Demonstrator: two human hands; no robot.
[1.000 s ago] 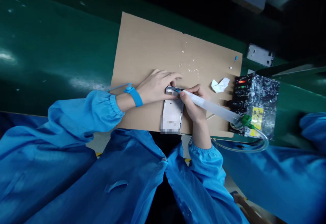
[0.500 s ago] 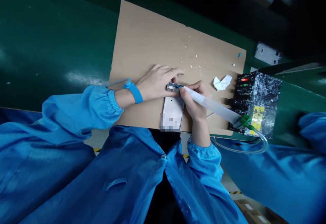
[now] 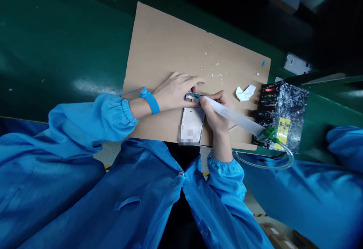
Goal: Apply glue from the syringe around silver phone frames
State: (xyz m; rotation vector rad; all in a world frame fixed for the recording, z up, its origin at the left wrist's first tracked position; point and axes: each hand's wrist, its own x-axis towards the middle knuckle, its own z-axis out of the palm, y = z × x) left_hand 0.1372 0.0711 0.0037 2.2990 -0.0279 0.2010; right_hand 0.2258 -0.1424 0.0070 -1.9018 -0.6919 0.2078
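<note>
A silver phone frame [image 3: 193,120] lies on a brown cardboard sheet [image 3: 164,48]. My left hand [image 3: 176,90], with a blue wrist strap [image 3: 149,101], rests flat on the cardboard with fingers stretched, pressing the frame's top left corner. My right hand [image 3: 217,115] is closed around a translucent dispensing syringe [image 3: 235,116]. Its blue tip touches the frame's top edge. A green fitting [image 3: 269,132] and a clear hose [image 3: 279,160] leave the syringe's rear end.
A black control box [image 3: 280,115] with lit indicators stands at the cardboard's right edge. A crumpled white wipe [image 3: 245,93] and white specks lie on the cardboard. Another phone part [image 3: 297,64] lies far right. A second person's blue sleeve [image 3: 340,143] shows at right.
The hands and syringe hold nearly the same pose on the frame's top edge. Only the camera view has shifted slightly.
</note>
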